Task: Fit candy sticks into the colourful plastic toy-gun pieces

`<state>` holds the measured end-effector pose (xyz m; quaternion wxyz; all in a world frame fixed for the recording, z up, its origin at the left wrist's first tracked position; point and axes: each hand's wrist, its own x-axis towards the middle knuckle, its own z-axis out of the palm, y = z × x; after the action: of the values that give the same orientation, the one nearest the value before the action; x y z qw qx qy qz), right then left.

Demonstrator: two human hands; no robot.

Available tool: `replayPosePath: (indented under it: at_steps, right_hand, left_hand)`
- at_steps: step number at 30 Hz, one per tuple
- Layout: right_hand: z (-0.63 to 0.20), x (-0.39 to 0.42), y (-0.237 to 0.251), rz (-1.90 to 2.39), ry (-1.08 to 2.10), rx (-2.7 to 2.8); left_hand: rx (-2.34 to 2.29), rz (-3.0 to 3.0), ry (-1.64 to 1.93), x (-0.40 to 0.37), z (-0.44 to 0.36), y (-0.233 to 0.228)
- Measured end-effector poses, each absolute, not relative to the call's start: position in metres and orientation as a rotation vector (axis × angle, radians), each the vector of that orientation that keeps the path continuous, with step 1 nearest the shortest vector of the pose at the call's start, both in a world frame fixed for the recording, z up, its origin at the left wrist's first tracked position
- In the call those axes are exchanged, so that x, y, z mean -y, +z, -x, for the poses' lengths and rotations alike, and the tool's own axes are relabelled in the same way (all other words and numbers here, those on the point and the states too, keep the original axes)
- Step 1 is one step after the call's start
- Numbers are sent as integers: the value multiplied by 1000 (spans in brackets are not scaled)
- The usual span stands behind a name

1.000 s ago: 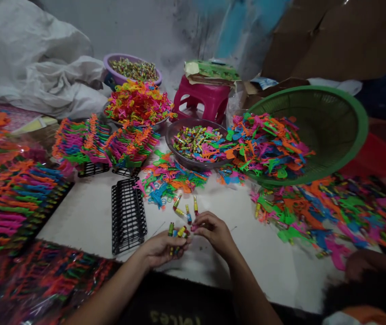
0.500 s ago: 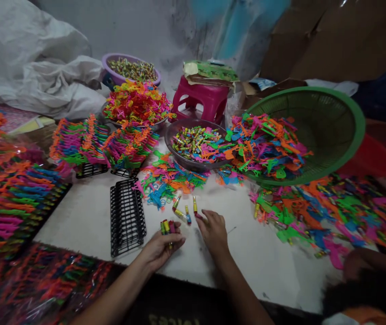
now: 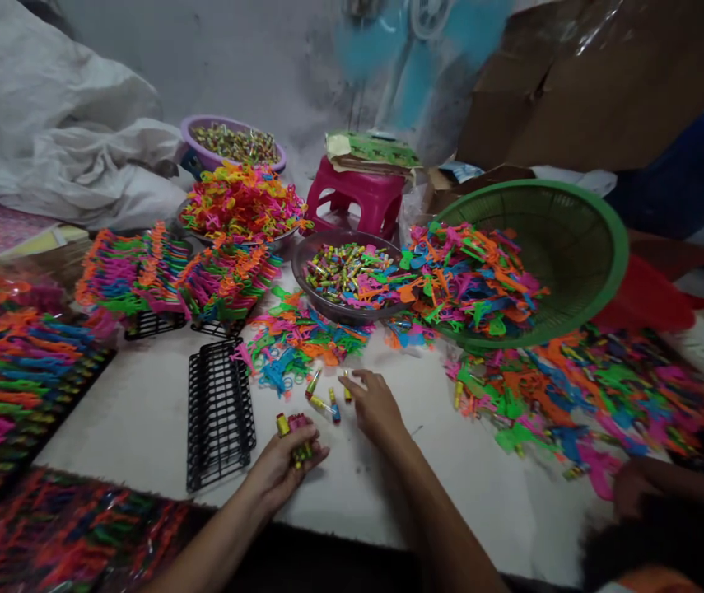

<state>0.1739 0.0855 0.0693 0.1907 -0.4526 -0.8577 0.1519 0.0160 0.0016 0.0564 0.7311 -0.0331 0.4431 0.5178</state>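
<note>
My left hand [image 3: 282, 467] rests on the white table [image 3: 142, 412] and grips a small bunch of coloured tubes [image 3: 293, 428] that stick up from the fist. My right hand [image 3: 376, 405] lies flat a little farther out, fingers spread, its fingertips touching the loose tubes [image 3: 325, 397] scattered on the table. An empty black wire rack [image 3: 219, 412] stands just left of my left hand. A pile of colourful plastic toy pieces [image 3: 293, 344] lies beyond the loose tubes.
A dark bowl of tubes [image 3: 345, 276], a tilted green basket [image 3: 574, 247] spilling toy pieces, filled racks [image 3: 166, 276], a pink stool [image 3: 355, 198] and a purple bowl [image 3: 231, 140] stand farther back. Another person's hand [image 3: 636, 486] is at the lower right.
My hands were together over the bunch of tubes; my right hand has let go and reached forward to the loose tubes. My left hand keeps the bunch. The view has shifted slightly.
</note>
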Motion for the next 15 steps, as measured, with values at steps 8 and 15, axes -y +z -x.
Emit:
replayPosePath:
  at_steps: [8, 15]
  right_hand:
    - [-161, -80, 71, 1167, 599, 2299]
    - [-179, -105, 75, 1167, 955, 2132]
  left_hand:
    - [-940, -117, 1271, -8, -14, 68]
    - [-1245, -602, 1237, -5, -24, 54]
